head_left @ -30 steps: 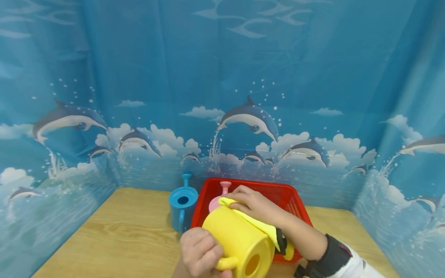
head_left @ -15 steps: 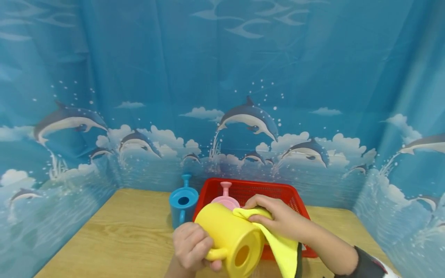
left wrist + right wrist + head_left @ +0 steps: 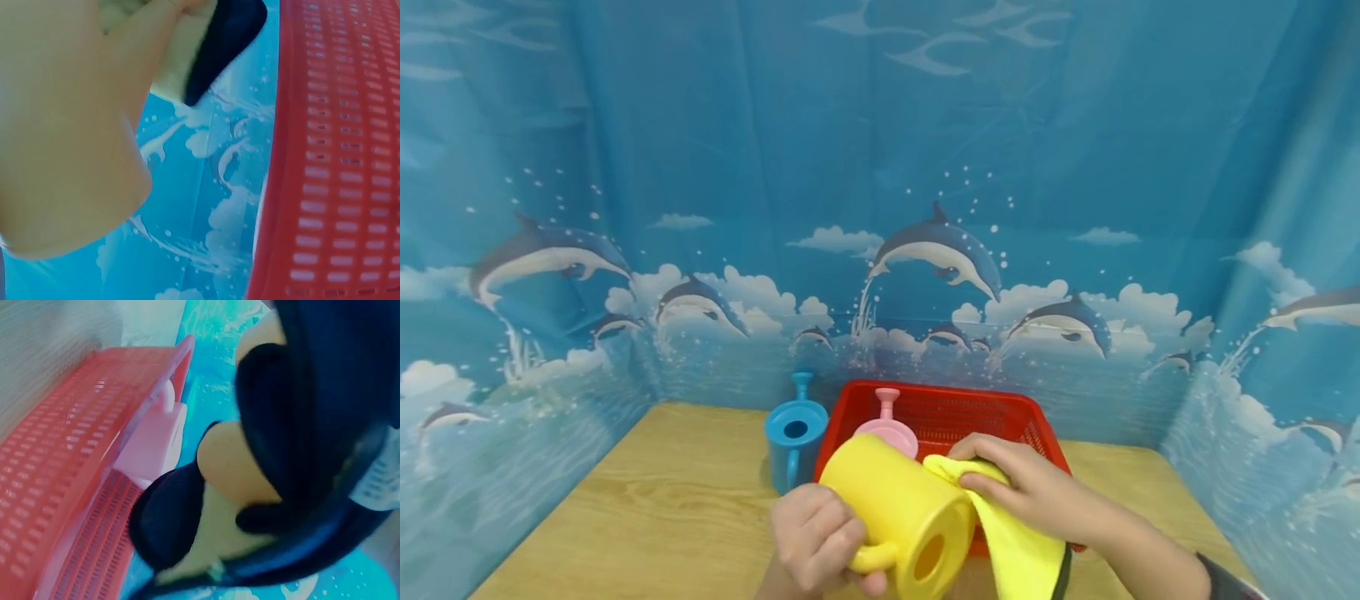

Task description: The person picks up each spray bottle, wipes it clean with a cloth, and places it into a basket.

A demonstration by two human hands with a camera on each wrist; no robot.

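In the head view my left hand grips the handle of a yellow watering can. The can lies tilted in the air, its holed end turned toward me. My right hand pinches a bright yellow cloth with dark edging, close against the can's right side. Part of the cloth hangs down below the fingers. From the left wrist, the can's body looks pale, with the cloth's dark edge above it. Dark fabric covers much of the right wrist view.
Behind the can, a red perforated basket holds a pink watering can. A blue watering can stands left of the basket on the wooden table. A dolphin-print curtain surrounds the table's back and sides.
My right hand and the cloth have slid right and toward me along the yellow can, and more cloth hangs down. The can has shifted slightly left, uncovering more of the pink one.
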